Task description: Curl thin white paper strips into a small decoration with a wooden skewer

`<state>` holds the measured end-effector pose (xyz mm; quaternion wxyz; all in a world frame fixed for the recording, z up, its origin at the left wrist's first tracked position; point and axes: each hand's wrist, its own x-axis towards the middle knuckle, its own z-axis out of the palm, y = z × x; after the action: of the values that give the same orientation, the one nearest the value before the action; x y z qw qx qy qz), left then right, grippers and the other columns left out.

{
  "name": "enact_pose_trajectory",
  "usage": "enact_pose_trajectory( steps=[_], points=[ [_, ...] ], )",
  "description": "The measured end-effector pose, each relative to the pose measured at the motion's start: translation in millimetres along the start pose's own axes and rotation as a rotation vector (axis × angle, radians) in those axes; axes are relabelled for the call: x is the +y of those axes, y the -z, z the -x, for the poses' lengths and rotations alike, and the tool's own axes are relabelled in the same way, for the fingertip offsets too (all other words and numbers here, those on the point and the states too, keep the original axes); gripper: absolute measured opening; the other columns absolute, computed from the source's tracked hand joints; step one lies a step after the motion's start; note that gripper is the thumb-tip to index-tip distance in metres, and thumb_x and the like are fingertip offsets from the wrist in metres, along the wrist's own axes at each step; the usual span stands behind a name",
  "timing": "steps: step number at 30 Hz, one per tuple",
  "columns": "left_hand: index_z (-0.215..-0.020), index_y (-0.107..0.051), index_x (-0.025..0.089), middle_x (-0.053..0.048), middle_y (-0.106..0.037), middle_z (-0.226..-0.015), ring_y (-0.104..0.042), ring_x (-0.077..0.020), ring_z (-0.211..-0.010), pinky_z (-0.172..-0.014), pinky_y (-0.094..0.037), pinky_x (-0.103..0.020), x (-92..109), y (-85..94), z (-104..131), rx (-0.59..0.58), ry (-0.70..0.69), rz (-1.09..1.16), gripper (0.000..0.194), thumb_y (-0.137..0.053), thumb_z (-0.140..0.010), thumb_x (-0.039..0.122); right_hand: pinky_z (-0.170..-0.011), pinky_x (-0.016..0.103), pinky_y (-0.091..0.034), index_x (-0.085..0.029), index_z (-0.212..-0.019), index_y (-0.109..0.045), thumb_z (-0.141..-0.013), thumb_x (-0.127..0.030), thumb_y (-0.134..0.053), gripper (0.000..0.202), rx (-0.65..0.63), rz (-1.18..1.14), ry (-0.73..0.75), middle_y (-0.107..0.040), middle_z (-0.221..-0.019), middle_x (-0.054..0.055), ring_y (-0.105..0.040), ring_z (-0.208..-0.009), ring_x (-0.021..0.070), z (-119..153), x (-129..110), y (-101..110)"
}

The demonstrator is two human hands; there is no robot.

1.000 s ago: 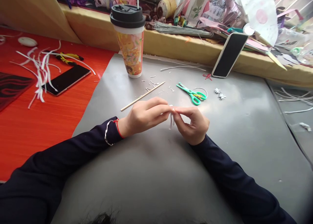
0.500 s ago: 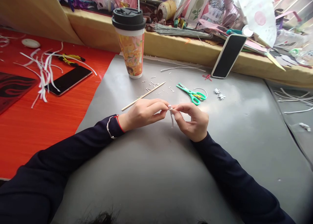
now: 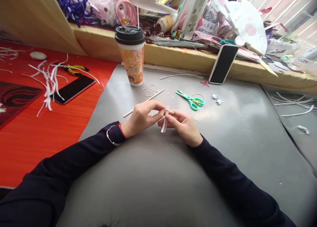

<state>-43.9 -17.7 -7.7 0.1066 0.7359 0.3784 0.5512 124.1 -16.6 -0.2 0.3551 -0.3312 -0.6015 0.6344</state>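
Between my fingertips is a small knotted piece of white cord (image 3: 165, 122), its flat tails hanging down toward me. My left hand (image 3: 145, 117) pinches its upper left side with thumb and forefinger. From the other side my right hand (image 3: 184, 126) grips it between thumb and fingers, which partly hide the knot. Behind my left hand lies a pointed wooden stick (image 3: 155, 95), with white cord scraps around it. Green-handled scissors (image 3: 191, 100) rest open beyond my right hand. Two small white knotted flowers (image 3: 217, 99) lie to their right.
A lidded paper cup (image 3: 131, 60) with a straw stands at the back. A phone (image 3: 223, 64) leans against the ledge. Left, on the red surface, are white cords (image 3: 51, 78), another phone (image 3: 74, 89) and yellow-black pliers (image 3: 75, 69). More cords (image 3: 294, 101) lie far right.
Both hands have shifted slightly left with the cord piece. My right hand has turned, its fingers now behind the piece, and two tails show instead of one. The camera view has tilted up.
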Motion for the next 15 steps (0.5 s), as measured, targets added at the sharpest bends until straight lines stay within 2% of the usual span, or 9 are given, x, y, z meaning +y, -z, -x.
enact_pose_trajectory(
  steps=[4, 7, 10, 15],
  points=[
    [-0.094, -0.061, 0.014, -0.007, -0.067, -0.089, -0.065, -0.0136, -0.076, -0.070, -0.054, -0.026, 6.2, 0.5, -4.1, -0.113, 0.346, 0.329, 0.019, -0.055, -0.080, 0.025, -0.065, 0.028, -0.057, -0.014, -0.089, -0.063, -0.075, -0.042, -0.062, 0.031, 0.078, 0.047, 0.011, -0.069, -0.072, 0.003, -0.066, -0.065, 0.0133, -0.1, 0.9, -0.8],
    [-0.095, -0.061, 0.013, -0.005, -0.067, -0.082, -0.064, -0.0134, -0.072, -0.066, -0.054, -0.025, 7.1, -0.1, -6.9, -0.176, 0.504, 0.493, 0.022, -0.058, -0.079, 0.028, -0.062, 0.024, -0.054, -0.014, -0.085, -0.067, -0.076, -0.040, -0.061, 0.028, 0.116, 0.137, 0.054, -0.068, -0.068, 0.002, -0.062, -0.058, 0.0100, 0.0, 0.4, -0.7],
    [-0.087, -0.061, 0.013, -0.002, -0.065, -0.071, -0.063, -0.0125, -0.065, -0.062, -0.053, -0.025, 8.4, -3.1, -6.7, -0.209, 0.612, 0.578, 0.021, -0.062, -0.077, 0.031, -0.060, 0.023, -0.052, -0.015, -0.085, -0.069, -0.077, -0.040, -0.060, 0.028, 0.136, 0.187, 0.081, -0.066, -0.066, 0.001, -0.060, -0.059, 0.0099, 0.2, 0.0, -1.5],
    [-0.079, -0.058, 0.014, 0.001, -0.060, -0.065, -0.058, -0.0098, -0.055, -0.058, -0.050, -0.025, 16.2, -8.1, -3.1, -0.180, 0.654, 0.632, 0.018, -0.059, -0.080, 0.032, -0.061, 0.022, -0.048, -0.015, -0.075, -0.070, -0.076, -0.044, -0.060, 0.031, 0.195, 0.194, 0.134, -0.063, -0.064, 0.000, -0.056, -0.059, 0.0094, 0.8, -0.4, -6.4]
  ],
)
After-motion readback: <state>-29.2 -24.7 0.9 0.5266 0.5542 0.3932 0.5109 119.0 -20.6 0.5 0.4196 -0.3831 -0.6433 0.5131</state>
